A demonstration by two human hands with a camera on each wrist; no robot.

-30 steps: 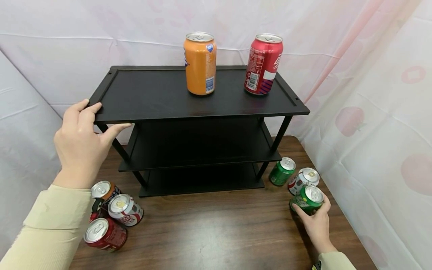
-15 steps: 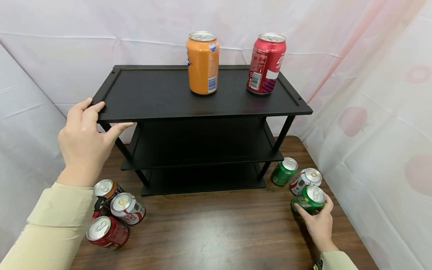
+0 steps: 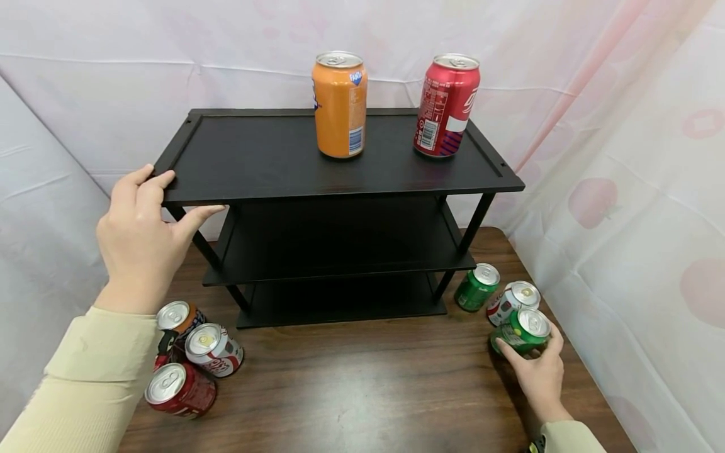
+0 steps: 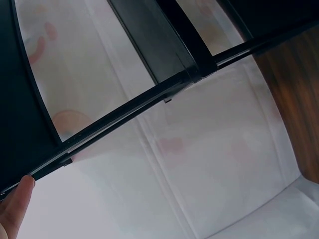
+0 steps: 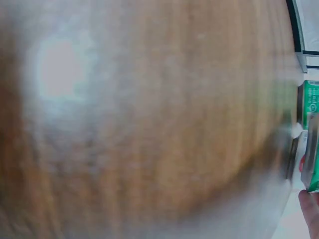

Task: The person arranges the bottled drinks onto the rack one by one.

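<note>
Head view overlooks the rack (image 3: 340, 177), wrist views nearer, all sharing tabletop (image 3: 351, 384).

Wooden bench (image 3: 351, 384) bears black rack (image 3: 340, 179), can cluster (image 3: 214, 353) left of rack, green can (image 3: 474, 292), white can (image 3: 512, 299) right of it. Atop rack: orange can (image 3: 340, 112), red can (image 3: 443, 113).

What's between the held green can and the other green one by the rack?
In the head view, a white can stands between the green can in the right hand and the other green can by the rack.
</note>
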